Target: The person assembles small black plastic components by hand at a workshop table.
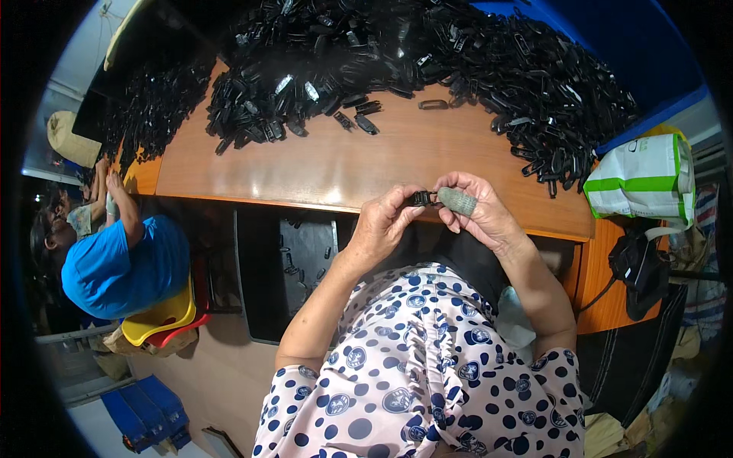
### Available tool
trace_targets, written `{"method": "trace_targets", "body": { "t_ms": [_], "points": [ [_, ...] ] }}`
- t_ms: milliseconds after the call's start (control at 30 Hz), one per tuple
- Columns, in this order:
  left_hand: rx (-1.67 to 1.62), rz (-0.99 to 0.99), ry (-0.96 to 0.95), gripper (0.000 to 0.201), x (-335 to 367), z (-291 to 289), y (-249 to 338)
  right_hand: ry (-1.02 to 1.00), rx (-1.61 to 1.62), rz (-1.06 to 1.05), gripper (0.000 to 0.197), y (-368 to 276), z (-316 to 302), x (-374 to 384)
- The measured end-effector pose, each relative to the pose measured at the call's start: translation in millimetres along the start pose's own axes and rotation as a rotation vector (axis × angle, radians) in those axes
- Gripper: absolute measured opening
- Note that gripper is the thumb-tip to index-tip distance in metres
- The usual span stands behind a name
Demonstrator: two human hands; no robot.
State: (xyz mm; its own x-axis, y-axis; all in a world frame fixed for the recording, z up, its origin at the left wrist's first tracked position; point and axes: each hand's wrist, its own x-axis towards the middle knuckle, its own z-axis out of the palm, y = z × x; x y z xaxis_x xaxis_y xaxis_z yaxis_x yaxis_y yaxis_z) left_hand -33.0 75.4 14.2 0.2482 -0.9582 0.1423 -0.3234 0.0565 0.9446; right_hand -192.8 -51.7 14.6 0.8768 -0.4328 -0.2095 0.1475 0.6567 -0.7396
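Just over the near edge of the wooden table [321,172], my hands meet around a small black plastic piece [421,198]. My left hand [384,223] pinches it between thumb and fingertips. Fingers of my right hand [489,217] close on its other end, and a grey-green knitted cover [456,201] wraps one of those fingers. The covered finger hides part of the piece. Beyond my hands lies a heap of black plastic pieces [259,99], long and narrow. One loose piece [433,104] rests apart, in front of the heap.
A black tray [263,317] with several pieces sits below the table edge at left. Further left, a person in a blue shirt [126,263] works at another heap. A blue bin [649,69] and a white-green bag [641,179] stand at right, above a black device [640,267].
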Motion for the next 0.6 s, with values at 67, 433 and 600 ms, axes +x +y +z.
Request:
{"method": "trace_targets", "body": {
  "t_ms": [67,433,600],
  "points": [
    [0.172,0.14,0.028,0.022,2.1,-2.0,1.1,-0.007,-0.032,-0.005,0.022,-0.4,0.4,0.7],
    [0.368,0.213,-0.057,0.022,-10.7,-7.2,20.1,0.02,-0.261,0.192,0.017,3.6,2.1,-7.3],
    [0.49,0.199,-0.165,0.021,-22.6,-9.6,26.7,-0.003,-0.265,0.315,0.019,9.3,3.2,-15.9]
  ]
}}
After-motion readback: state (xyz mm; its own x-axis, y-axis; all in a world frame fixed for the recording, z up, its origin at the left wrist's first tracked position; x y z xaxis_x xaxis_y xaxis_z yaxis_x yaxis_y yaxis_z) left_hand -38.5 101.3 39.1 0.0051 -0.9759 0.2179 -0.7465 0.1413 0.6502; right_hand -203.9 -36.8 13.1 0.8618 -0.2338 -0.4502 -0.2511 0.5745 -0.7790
